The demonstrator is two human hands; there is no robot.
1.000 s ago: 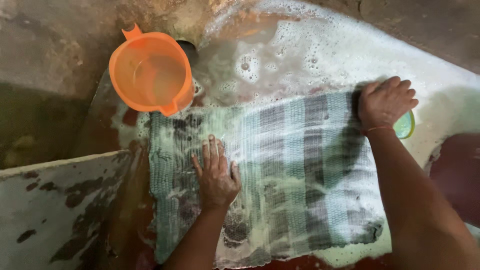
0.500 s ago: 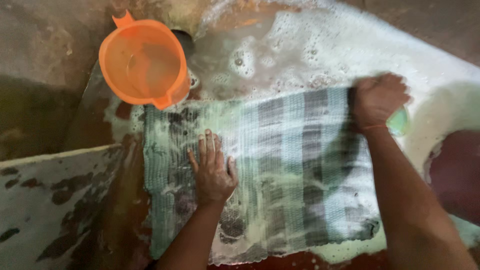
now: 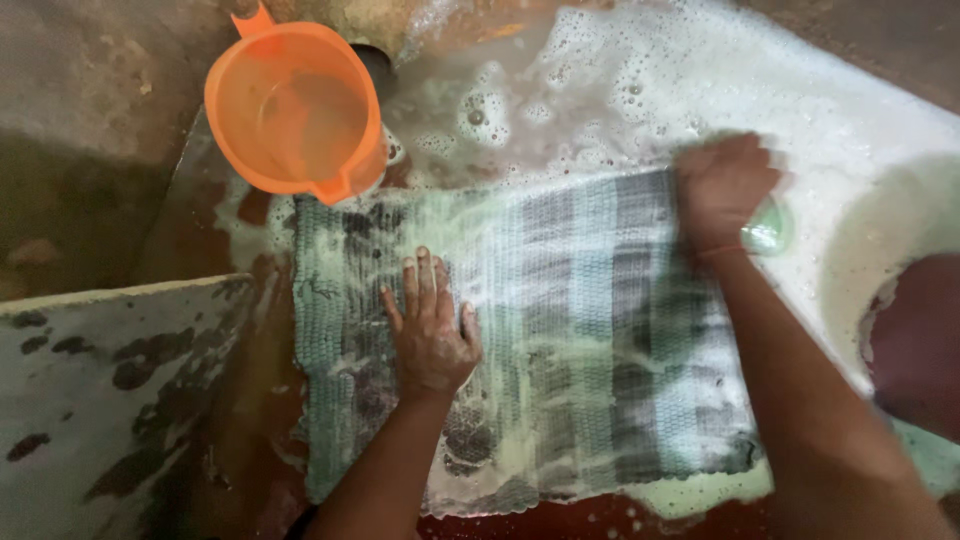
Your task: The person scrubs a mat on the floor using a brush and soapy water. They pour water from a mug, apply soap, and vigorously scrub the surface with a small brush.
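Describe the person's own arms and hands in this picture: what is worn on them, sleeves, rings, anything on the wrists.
Both forearms are bare as far as the frame shows; no sleeves or gloves appear. The left hand shows no ring and has suds and wet on it. The right hand is blurred, so rings cannot be told; a thin thread-like band seems to circle its wrist. No watch is visible.

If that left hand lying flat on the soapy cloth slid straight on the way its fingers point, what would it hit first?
Probably the orange plastic jug at the far edge of the striped, soapy woven cloth; the left hand points roughly towards it, though depth is unclear.

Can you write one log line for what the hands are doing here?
left hand: flat on soapy checked cloth | right hand: blurred at cloth's far edge | orange jug: beside cloth
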